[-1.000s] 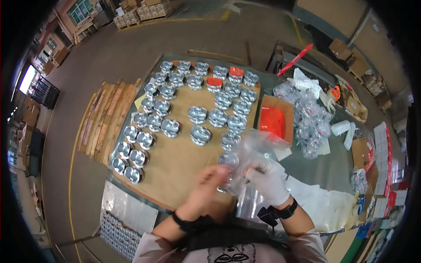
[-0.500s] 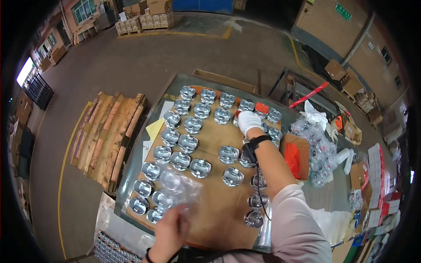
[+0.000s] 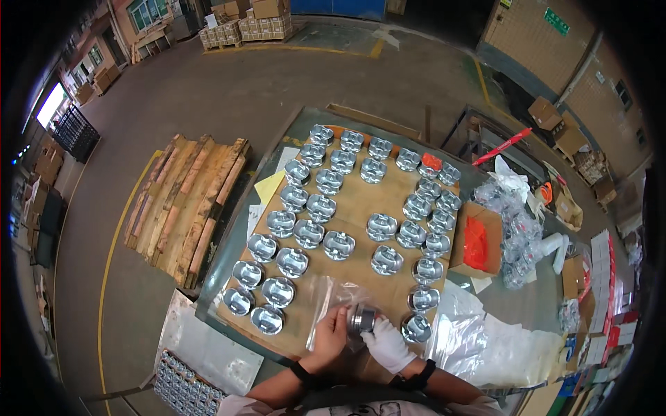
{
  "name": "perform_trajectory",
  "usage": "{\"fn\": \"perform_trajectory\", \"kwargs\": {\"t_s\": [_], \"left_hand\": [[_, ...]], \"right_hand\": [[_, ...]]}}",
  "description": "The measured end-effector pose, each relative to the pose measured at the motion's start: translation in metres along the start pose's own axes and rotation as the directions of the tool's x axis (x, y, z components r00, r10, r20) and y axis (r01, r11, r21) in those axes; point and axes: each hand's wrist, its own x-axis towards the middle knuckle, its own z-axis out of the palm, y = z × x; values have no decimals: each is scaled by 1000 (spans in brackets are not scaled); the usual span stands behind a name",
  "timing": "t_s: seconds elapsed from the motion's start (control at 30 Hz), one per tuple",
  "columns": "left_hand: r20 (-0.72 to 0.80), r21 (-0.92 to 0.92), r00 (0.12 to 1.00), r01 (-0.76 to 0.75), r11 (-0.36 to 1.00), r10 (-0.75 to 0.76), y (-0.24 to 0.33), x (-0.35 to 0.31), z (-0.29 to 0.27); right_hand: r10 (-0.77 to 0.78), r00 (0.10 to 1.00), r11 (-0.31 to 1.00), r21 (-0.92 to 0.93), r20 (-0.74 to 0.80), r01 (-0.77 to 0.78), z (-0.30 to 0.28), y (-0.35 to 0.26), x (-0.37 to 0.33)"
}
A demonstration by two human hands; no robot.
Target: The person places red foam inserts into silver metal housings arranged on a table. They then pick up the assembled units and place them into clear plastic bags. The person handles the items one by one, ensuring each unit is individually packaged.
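Note:
Near the table's front edge, my bare left hand (image 3: pixel 331 334) pinches a clear plastic bag (image 3: pixel 320 305). Beside it, my right hand (image 3: pixel 388 348), in a white glove, grips a metal piston (image 3: pixel 362 319) tilted on its side, with its ringed wall showing. The piston lies against the bag's mouth between both hands; whether it is partly inside I cannot tell. Shiny pistons (image 3: pixel 338 245) stand in rows on the brown cardboard sheet (image 3: pixel 347 277) in front of me. A red piece (image 3: pixel 431 162) rests on one piston at the far right.
An open cardboard box (image 3: pixel 479 239) with red plastic inside stands right of the pistons. Beyond it are a heap of clear bags (image 3: pixel 510 225) and plastic sheeting (image 3: pixel 485 340). A wooden pallet (image 3: pixel 184 208) lies on the floor to the left; more pistons (image 3: pixel 184 385) are packed at lower left.
My right hand has come back from the far right rows to the front edge, now with a piston. My left hand has moved right with the bag, closing up to it.

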Motion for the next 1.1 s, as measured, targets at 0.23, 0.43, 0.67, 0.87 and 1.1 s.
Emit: {"fn": "perform_trajectory", "kwargs": {"t_s": [0.23, 0.43, 0.67, 0.87, 1.1], "left_hand": [[461, 372, 685, -727, 577, 565, 42, -54, -7], [112, -53, 951, -285, 957, 290, 64, -42, -25], [202, 170, 968, -185, 968, 149, 67, -39, -42], [366, 702, 896, -443, 558, 251, 6, -46, -33], [156, 615, 921, -373, 695, 356, 19, -65, -33]], "right_hand": [[65, 946, 867, 451, 319, -212, 8, -13, 36], [-92, 992, 642, 766, 85, -7, -62, -49, -3], [35, 999, 909, 416, -41, -15, -45, -29, -15], [-76, 995, 857, 514, 69, 30, -32, -31, -24], [-417, 842, 733, -422, 341, 534, -43, -41, 5]]}}
